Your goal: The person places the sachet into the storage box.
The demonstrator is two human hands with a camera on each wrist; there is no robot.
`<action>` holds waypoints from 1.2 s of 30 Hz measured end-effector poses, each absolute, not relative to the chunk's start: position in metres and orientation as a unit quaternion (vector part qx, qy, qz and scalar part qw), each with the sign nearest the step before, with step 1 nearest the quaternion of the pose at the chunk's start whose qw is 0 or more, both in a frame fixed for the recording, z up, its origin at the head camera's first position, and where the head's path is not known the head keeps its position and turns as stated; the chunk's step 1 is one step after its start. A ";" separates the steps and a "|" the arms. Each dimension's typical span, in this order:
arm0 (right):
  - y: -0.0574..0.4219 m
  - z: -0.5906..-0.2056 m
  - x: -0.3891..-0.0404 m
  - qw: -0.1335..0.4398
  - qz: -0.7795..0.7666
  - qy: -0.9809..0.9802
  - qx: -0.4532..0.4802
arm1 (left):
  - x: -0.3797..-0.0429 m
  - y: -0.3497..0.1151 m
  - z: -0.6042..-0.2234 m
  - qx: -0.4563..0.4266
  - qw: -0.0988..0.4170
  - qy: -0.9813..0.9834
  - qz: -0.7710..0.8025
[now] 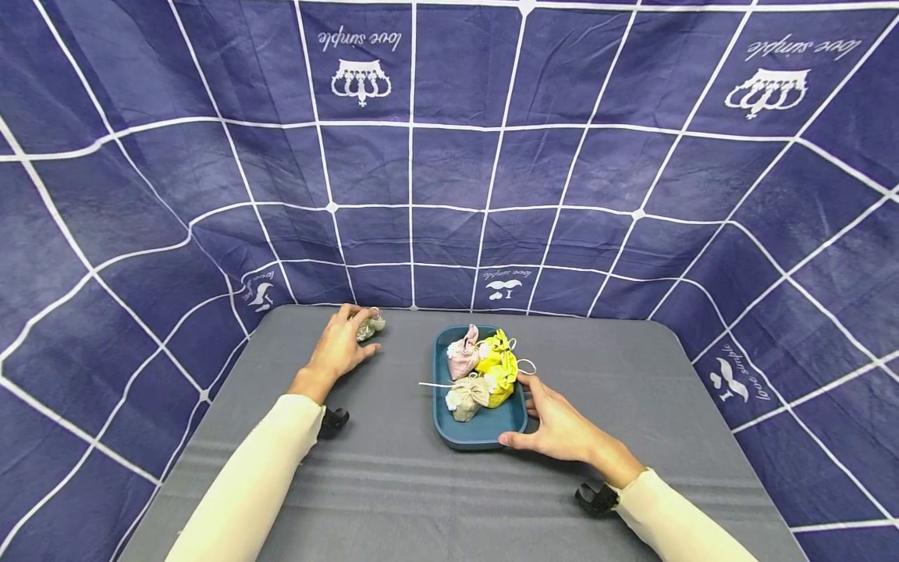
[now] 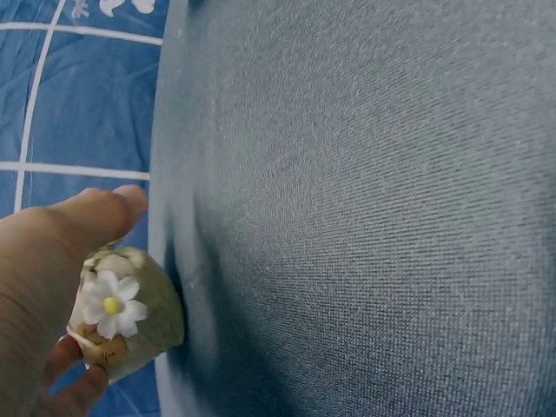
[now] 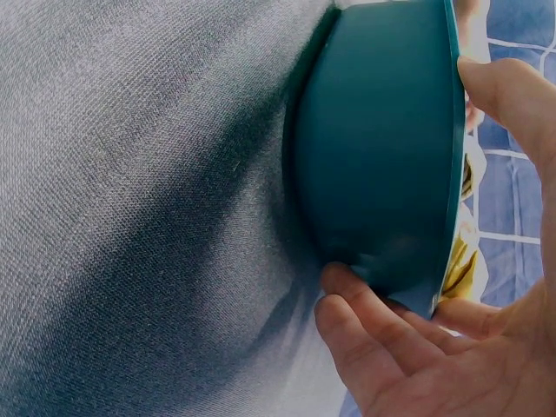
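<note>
A small green drawstring pouch (image 2: 161, 304) with a white flower on it rests at the table's far left edge. My left hand (image 1: 339, 343) reaches over this pouch, its fingertips at the pouch's side and the thumb spread apart from it. Right of there stands a blue-green tray (image 1: 442, 431). It holds a pink pouch (image 1: 461, 359), a beige pouch (image 1: 465, 402) and two yellow pouches (image 1: 500, 378). At the tray's near right corner, my right hand (image 1: 562, 425) holds the tray, thumb on the rim and fingers against the outer wall.
The grey cloth-covered table (image 1: 393, 492) spreads around the tray. A blue curtain (image 1: 449, 172) with white grid lines rises behind it and at both sides. Dark bands (image 1: 333, 422) are worn at the wrists, below cream sleeves (image 1: 260, 476).
</note>
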State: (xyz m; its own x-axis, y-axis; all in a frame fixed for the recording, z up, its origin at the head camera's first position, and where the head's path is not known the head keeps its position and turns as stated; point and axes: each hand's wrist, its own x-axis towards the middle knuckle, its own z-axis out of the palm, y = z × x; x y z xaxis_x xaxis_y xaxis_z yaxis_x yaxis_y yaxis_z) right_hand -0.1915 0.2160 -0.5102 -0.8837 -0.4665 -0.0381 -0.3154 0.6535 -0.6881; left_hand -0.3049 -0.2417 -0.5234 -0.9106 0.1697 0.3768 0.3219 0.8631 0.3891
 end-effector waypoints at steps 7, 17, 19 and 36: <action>0.216 -0.512 -0.192 0.106 -0.353 0.904 -0.217 | -0.310 -0.246 -0.528 -0.082 0.211 -0.928 -0.295; 0.216 -0.511 -0.192 0.106 -0.360 0.900 -0.220 | -0.308 -0.244 -0.523 -0.107 0.230 -0.901 -0.351; 0.216 -0.510 -0.192 0.107 -0.361 0.900 -0.221 | -0.307 -0.244 -0.523 -0.114 0.219 -0.896 -0.370; 0.216 -0.508 -0.191 0.098 -0.354 0.902 -0.228 | -0.304 -0.238 -0.537 -0.131 0.172 -0.916 -0.337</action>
State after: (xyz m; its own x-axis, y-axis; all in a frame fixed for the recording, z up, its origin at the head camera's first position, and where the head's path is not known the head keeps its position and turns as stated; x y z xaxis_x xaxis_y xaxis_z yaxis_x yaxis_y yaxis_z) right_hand -0.1912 0.2160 -0.5081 -0.8770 -0.4801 -0.0161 -0.3412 0.6462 -0.6827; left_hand -0.3044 -0.2381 -0.5368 -0.9066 0.1238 0.4035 0.3556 0.7391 0.5721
